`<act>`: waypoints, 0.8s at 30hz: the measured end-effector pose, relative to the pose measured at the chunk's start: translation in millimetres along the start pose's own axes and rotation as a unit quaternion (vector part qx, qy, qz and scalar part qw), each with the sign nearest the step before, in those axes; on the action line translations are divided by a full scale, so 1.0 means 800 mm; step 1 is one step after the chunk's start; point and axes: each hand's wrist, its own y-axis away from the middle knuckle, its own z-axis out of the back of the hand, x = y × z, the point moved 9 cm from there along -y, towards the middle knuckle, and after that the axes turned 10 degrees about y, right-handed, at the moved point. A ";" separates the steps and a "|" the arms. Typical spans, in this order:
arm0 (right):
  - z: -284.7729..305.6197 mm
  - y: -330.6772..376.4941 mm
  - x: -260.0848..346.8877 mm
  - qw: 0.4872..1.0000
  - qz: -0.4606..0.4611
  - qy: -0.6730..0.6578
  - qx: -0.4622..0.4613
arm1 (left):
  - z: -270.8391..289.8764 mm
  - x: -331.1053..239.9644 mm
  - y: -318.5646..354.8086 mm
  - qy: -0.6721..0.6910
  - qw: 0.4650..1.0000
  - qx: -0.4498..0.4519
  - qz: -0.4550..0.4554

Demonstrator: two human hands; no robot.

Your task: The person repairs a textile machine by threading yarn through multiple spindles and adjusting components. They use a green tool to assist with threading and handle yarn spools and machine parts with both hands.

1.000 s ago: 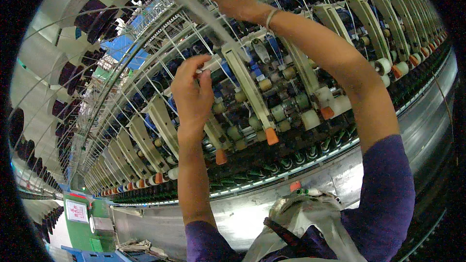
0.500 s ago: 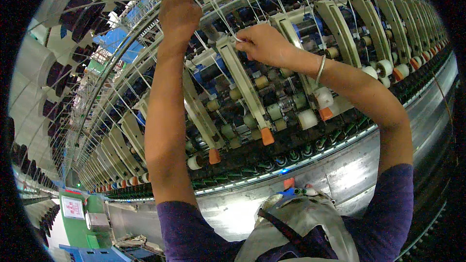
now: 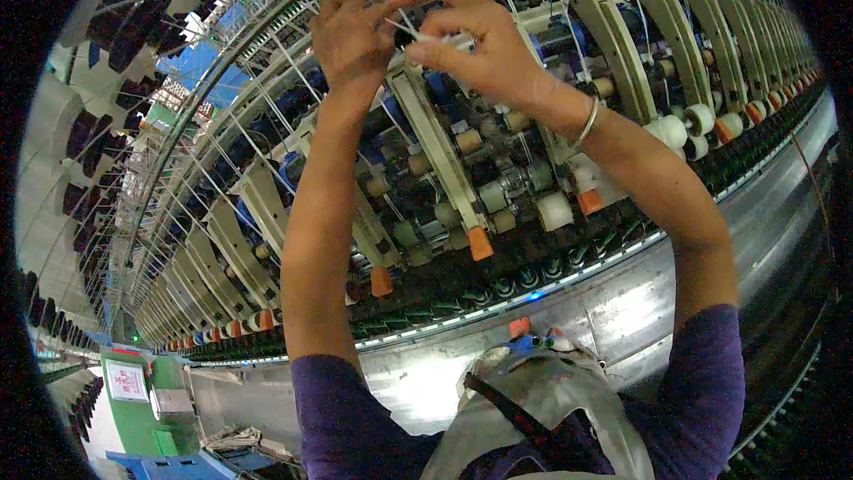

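Cream bracket stands below left hand and right hand, grip on strand unclear.

Blur obscures whether the left hand or right hand pinches the white strand.

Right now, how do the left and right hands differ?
The right hand wears a pale band at its wrist; the left hand shows none.
The right hand's thumb and index finger curve apart; the left hand shows mainly its back.
The left forearm rises steeply; the right slants in from the right.
Shared: both ungloved, close together.
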 end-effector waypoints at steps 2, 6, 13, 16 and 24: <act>-0.020 0.003 -0.036 0.937 -0.177 -0.292 0.068 | 0.005 -0.009 0.012 0.171 0.985 0.002 0.028; -0.012 0.020 -0.064 0.867 -0.294 -0.402 0.009 | 0.021 -0.028 0.030 0.372 0.923 0.031 0.095; -0.032 0.041 -0.038 0.971 -0.112 0.127 0.168 | 0.050 -0.046 0.029 0.346 0.932 0.103 0.046; -0.031 0.047 -0.039 0.972 -0.141 0.084 0.170 | 0.030 -0.042 0.038 0.312 0.936 0.138 0.088; 0.008 0.041 -0.018 0.973 -0.059 0.193 0.114 | 0.024 -0.044 0.051 0.287 0.945 0.098 0.119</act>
